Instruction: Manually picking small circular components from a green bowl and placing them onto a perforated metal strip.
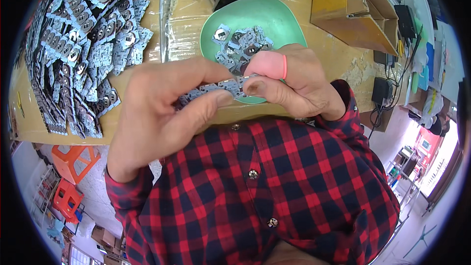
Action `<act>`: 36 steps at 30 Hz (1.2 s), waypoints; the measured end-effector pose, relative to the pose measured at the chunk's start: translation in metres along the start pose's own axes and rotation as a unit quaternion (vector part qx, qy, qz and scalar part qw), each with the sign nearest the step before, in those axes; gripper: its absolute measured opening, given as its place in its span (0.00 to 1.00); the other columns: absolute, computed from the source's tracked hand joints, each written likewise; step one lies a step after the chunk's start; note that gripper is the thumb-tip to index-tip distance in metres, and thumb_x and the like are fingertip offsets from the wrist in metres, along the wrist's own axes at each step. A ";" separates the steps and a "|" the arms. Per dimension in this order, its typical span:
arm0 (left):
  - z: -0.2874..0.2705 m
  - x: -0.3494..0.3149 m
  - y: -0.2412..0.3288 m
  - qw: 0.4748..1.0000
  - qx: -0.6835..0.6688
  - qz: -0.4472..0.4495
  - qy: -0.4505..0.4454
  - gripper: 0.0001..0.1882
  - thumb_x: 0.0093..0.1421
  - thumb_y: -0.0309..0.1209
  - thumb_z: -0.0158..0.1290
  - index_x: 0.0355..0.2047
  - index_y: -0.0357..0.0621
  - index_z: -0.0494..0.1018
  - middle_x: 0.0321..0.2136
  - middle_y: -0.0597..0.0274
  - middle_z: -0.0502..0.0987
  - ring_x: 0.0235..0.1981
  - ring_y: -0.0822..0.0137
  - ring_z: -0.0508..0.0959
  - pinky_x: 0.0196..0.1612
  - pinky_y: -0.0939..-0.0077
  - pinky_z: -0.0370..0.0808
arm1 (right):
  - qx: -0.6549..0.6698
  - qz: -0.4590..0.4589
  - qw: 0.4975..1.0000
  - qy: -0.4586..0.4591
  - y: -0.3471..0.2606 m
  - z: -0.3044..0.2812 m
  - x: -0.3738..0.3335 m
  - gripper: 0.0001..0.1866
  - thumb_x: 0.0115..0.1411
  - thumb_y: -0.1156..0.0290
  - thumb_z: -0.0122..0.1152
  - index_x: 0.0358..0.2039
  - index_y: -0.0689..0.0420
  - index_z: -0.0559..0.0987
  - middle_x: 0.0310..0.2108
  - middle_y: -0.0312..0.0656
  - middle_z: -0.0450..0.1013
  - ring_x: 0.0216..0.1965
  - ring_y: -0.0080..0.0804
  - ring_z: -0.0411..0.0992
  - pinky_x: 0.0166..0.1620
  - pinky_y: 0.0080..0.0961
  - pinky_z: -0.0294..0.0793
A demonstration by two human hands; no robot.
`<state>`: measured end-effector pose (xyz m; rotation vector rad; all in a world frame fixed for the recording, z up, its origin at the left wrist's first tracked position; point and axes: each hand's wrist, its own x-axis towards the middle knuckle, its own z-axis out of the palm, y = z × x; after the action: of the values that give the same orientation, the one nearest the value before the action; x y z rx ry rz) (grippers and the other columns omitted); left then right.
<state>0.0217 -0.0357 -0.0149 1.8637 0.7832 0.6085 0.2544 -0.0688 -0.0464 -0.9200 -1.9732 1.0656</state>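
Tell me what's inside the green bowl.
The green bowl holds a loose pile of small circuit boards. The left hand and right hand cover much of its near side, so anything beneath can't be seen.

Bright ovrl; glare on table (182,25); R opening (443,159) blown out; rim warped, corners blk.

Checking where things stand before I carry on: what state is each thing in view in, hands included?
Board strip: held between both hands; too covered to tell if bent.
Left hand: closed on its left part.
Right hand: closed on its right part.
Pink finger cover: worn on the right hand.
Green bowl: open, partly filled.
Small boards: loose, jumbled in the bowl.
Board pile: heaped untidily.
Cardboard box: open.
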 end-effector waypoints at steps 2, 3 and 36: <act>0.000 0.000 -0.005 0.959 -0.225 -0.161 -0.067 0.09 0.57 0.25 0.57 0.35 0.32 0.76 0.24 0.62 0.78 0.20 0.75 0.76 0.24 0.86 0.70 | 0.010 -0.016 1.000 -0.004 -0.004 -0.001 0.003 0.12 0.63 0.68 0.55 0.28 0.63 0.76 0.15 0.41 0.68 0.13 0.33 0.66 0.19 0.26 0.62; 0.001 0.002 -0.003 0.938 -0.282 -0.189 -0.072 0.07 0.57 0.24 0.57 0.35 0.32 0.76 0.23 0.61 0.78 0.20 0.77 0.76 0.23 0.88 0.70 | 0.239 0.162 0.957 -0.036 -0.012 -0.006 0.005 0.13 0.65 0.68 0.53 0.27 0.63 0.75 0.13 0.39 0.65 0.11 0.28 0.62 0.17 0.23 0.59; 0.045 0.001 -0.023 0.946 0.129 0.156 0.253 0.14 0.46 0.12 0.59 0.36 0.30 0.75 0.26 0.49 0.78 0.25 0.56 0.80 0.28 0.71 0.76 | 0.158 0.176 0.970 0.058 -0.006 0.001 0.001 0.11 0.67 0.69 0.52 0.31 0.63 0.75 0.15 0.29 0.65 0.14 0.10 0.58 0.18 0.12 0.54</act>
<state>0.0481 -0.0542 -0.0534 2.1205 0.9336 1.2727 0.2519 -0.0708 -0.0411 -1.1477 -1.5179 1.4398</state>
